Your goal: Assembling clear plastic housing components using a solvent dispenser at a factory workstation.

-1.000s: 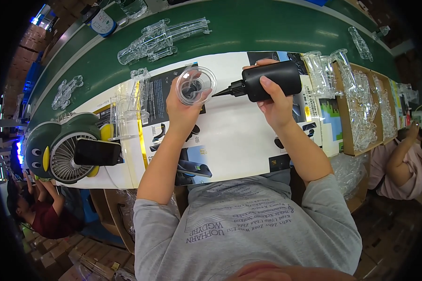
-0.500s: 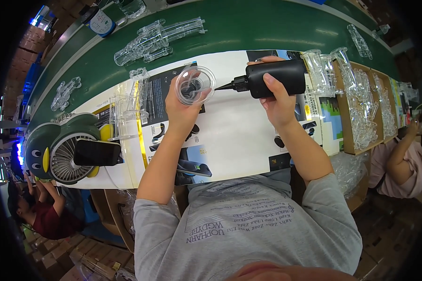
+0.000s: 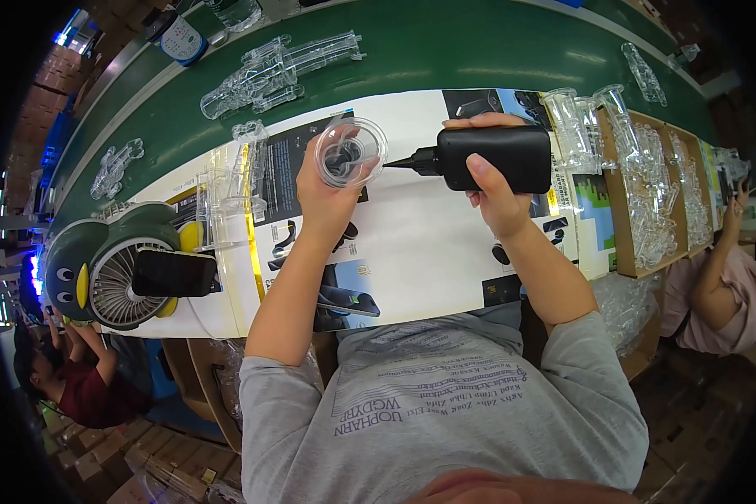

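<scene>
The left hand point(image 3: 332, 189) grips a clear round plastic cup point(image 3: 350, 152) from below, fingers wrapped on its wall, its open mouth turned up toward the camera. Directly to the cup's right, the right hand point(image 3: 496, 197) is clenched around a black bottle point(image 3: 496, 157), thumb lying across its side. The bottle lies on its side in the air, its long axis running left to right, and its thin black nozzle point(image 3: 412, 161) points straight at the cup's rim, the tip touching or just short of it; which one is hard to tell. Both are held above a white printed sheet point(image 3: 428, 244) on the green table point(image 3: 445, 50). Further left of the cup stand clear plastic pieces point(image 3: 223, 197) and a penguin-shaped fan point(image 3: 113, 269); to the right of the bottle sits a cardboard box of clear parts point(image 3: 647, 202).
</scene>
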`<state>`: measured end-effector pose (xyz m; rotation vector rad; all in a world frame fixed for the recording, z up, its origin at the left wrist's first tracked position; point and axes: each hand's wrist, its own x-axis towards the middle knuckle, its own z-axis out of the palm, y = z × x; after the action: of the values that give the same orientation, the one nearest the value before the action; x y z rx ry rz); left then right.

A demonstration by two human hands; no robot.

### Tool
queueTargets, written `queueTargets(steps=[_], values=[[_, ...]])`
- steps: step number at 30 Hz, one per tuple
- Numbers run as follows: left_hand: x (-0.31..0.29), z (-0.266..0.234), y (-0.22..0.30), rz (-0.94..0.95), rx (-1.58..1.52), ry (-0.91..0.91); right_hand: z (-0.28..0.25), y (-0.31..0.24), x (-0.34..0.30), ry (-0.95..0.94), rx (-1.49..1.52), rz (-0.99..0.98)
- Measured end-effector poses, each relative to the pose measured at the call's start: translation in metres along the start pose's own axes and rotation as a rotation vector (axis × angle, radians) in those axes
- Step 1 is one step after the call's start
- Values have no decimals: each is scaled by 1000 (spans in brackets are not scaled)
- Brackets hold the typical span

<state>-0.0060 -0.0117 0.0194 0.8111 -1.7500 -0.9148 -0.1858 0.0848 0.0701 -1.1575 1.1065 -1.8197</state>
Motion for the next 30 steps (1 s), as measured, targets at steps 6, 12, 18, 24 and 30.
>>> queueTargets(steps=[6, 12, 18, 24, 30], values=[[0, 1, -1, -35, -17, 9, -2, 3, 0, -54, 36, -10], [1, 0, 3, -35, 23, -10, -1, 3, 0, -57, 74, -4], [-1, 1, 4, -49, -14, 15, -2, 3, 0, -23, 4, 18], [0, 1, 4, -30, 1, 7, -3, 3, 2, 18, -10, 10], [0, 0, 1, -26, 15, 6, -3, 2, 3, 37, 15, 14]])
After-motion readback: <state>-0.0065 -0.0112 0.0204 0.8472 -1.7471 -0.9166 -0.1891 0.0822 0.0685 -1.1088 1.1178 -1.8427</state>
